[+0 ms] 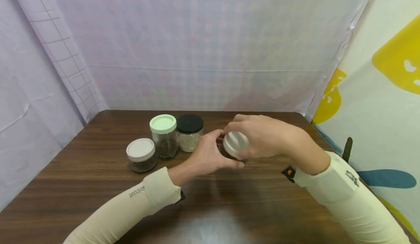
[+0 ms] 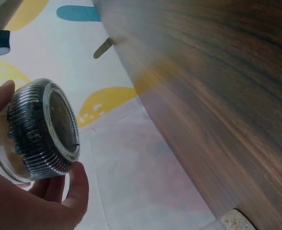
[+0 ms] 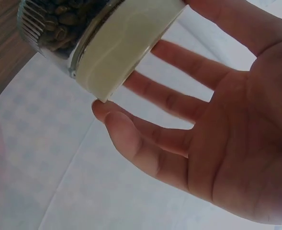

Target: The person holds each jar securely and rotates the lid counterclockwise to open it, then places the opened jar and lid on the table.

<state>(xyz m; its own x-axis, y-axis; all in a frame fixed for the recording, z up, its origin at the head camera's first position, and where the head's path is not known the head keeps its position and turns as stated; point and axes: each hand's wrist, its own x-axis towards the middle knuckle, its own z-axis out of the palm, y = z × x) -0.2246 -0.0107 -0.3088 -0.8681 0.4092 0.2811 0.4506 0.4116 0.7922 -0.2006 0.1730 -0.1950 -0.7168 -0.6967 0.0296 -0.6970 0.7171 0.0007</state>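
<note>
My left hand (image 1: pixel 207 155) grips a small ribbed glass jar (image 2: pixel 42 129) round its side, thumb and fingers on opposite sides. The jar is off the table, its base showing in the left wrist view. Dark beans (image 3: pixel 64 24) show through its glass in the right wrist view. On top is a pale cream lid (image 3: pixel 126 45), whitish in the head view, and my right hand (image 1: pixel 265 134) holds it by the rim from above with spread, bent fingers. The right palm stays apart from the lid.
To the left on the dark wooden table (image 1: pixel 82 163) stand a low jar with a white lid (image 1: pixel 141 150), a taller jar with a mint green lid (image 1: pixel 163 124) and a black-lidded jar (image 1: pixel 190 123) of pale grains. White patterned sheets (image 1: pixel 203 54) hang behind and at the sides.
</note>
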